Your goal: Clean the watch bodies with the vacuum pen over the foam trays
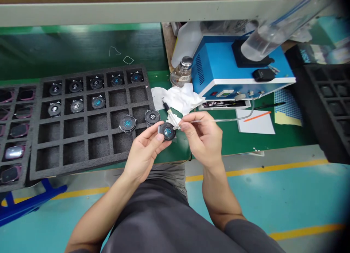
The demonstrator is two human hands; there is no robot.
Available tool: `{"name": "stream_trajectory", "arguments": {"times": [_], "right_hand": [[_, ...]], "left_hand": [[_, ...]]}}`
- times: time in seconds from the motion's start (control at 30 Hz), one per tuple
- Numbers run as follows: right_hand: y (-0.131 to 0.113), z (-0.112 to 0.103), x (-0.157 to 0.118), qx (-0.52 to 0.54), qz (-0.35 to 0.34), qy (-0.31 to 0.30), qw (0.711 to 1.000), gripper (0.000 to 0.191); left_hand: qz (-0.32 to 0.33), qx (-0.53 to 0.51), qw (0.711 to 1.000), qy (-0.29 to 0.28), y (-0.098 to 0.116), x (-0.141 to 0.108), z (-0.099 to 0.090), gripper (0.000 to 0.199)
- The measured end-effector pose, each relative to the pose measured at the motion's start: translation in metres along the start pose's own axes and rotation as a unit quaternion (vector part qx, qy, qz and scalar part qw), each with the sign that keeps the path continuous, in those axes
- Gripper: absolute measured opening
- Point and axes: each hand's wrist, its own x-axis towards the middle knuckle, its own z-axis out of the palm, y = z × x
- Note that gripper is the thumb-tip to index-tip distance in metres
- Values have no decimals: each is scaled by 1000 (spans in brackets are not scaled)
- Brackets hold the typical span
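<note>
My left hand is closed around the edge of a round black smartwatch body, its sensor side facing up. My right hand pinches the end of a clear thin tube, whose narrow tip meets or nearly meets the watch's right edge. From there the tube runs to the front of a blue machine. Just left of my hands, another round watch body appears stacked on something at the foam tray's edge. One more watch body rests across the tray's dividers.
Several watch bodies fill the tray's back compartments. Behind my hands lie a white cloth and a black-capped pen-like item, near a glass bottle. An orange stick lies on white paper. A second foam tray stands far left.
</note>
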Motion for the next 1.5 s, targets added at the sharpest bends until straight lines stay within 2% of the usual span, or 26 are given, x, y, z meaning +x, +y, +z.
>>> {"name": "stream_trajectory", "arguments": {"times": [0.4,1.5], "right_hand": [[-2,4,5,-27,-38,-23,999,5],[0,2,5,-41,-73,-44,996,10]], "left_hand": [[-10,-9,1000,-10,1,2,-2,34],[-7,-43,999,-5,0,3,-2,36]]}}
